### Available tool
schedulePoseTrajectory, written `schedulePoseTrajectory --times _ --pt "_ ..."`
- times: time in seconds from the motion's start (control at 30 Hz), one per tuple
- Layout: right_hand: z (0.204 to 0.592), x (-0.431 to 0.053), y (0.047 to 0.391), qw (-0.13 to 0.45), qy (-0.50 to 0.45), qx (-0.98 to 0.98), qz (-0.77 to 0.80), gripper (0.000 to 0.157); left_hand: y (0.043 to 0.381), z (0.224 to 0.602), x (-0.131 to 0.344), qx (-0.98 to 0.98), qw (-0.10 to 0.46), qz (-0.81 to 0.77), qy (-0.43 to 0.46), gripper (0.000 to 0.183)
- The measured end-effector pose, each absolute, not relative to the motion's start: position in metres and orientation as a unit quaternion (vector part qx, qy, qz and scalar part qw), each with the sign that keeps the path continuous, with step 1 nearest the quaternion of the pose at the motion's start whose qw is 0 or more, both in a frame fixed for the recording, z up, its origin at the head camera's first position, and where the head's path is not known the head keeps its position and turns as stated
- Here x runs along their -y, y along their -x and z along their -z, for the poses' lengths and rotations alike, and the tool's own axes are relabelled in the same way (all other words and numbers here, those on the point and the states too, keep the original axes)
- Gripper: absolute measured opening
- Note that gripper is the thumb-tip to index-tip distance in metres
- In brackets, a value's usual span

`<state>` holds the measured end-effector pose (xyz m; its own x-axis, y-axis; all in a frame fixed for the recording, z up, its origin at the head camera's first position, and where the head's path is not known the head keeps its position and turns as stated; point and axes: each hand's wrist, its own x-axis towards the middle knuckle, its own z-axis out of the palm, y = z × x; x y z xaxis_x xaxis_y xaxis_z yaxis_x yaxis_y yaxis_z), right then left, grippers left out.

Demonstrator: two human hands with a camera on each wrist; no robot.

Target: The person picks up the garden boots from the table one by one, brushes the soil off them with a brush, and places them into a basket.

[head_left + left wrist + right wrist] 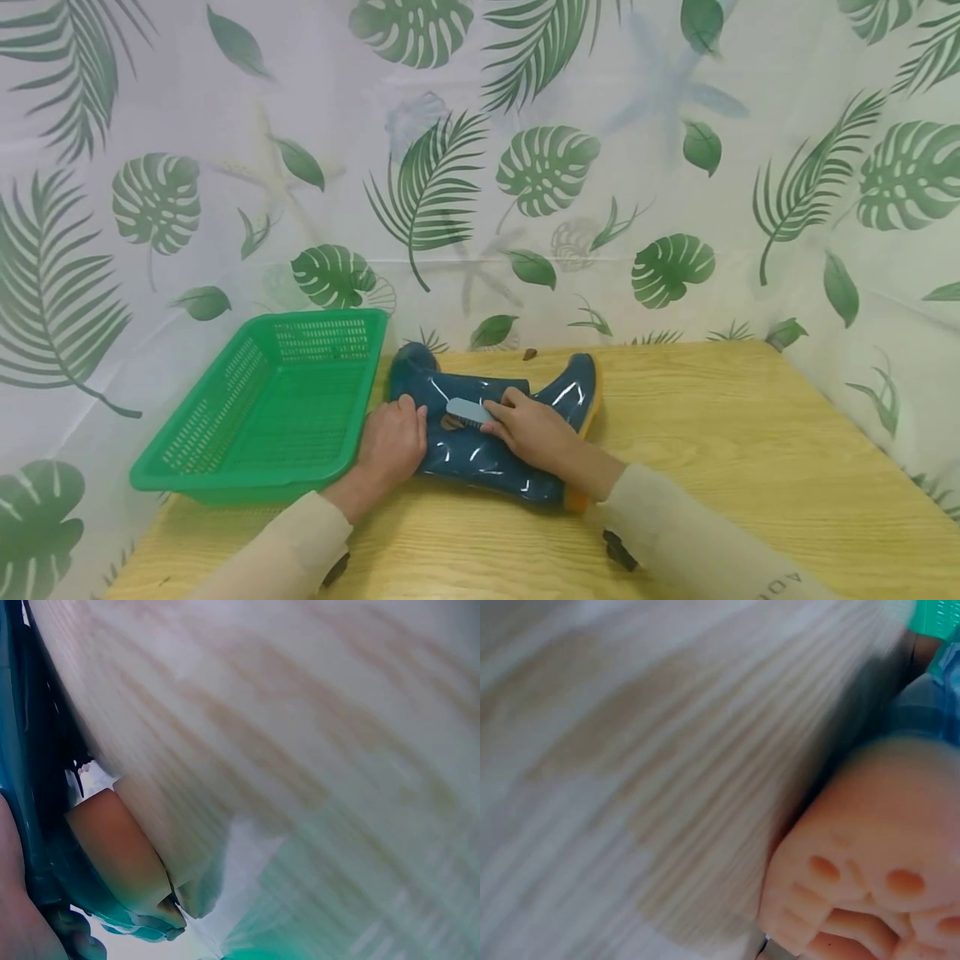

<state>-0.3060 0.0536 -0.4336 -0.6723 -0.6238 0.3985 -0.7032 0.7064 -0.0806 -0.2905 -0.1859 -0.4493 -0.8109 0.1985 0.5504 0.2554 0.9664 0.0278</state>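
Two shiny blue rubber boots lie on their sides, pointing opposite ways. On the near boot (480,473), the orange sole (900,832) faces right, filling the lower right of the right wrist view. Behind it the far boot (457,386) has its toe at the left. My left hand (393,437) grips the near boot at its shaft's left end; the palm side is hidden. My right hand (536,429) pinches a light blue brush (467,411), bristles down against the near boot's shaft. A brown patch (452,422) shows beside the bristles.
A green plastic basket (258,482) stands left of the boots, close to my left forearm. A small dark brown bit (530,354) lies at the back edge of the wooden table (720,442). A leaf-patterned sheet (465,300) hangs behind.
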Motion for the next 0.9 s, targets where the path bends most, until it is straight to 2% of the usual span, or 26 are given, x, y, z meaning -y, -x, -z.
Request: schedulePoseTrajectory --times 0.2,0.43,0.57,0.8,0.9 --pt "0.4354 -0.056 0.3057 0.175 -0.418 0.886 -0.101 0.043 0.29 0.4507 0.1866 0.952 0.278 0.042 0.12 0.032" --pt "0.4302 -0.0475 0.305 0.145 -0.339 0.919 -0.138 0.046 0.2915 0.4501 0.1867 0.951 0.28 0.044 0.12 0.032" --pt "0.4298 -0.0492 0.3035 0.139 -0.383 0.904 -0.126 0.045 0.2913 0.4499 0.1849 0.952 0.279 0.039 0.123 0.032" --pt "0.4322 -0.0529 0.3065 0.161 -0.459 0.862 -0.142 0.045 0.2897 0.4501 0.1851 0.949 0.285 0.052 0.123 0.033" --pt "0.4326 -0.0544 0.3072 0.2 -0.466 0.851 -0.134 0.045 0.2902 0.4469 0.185 0.955 0.267 0.063 0.116 0.033"
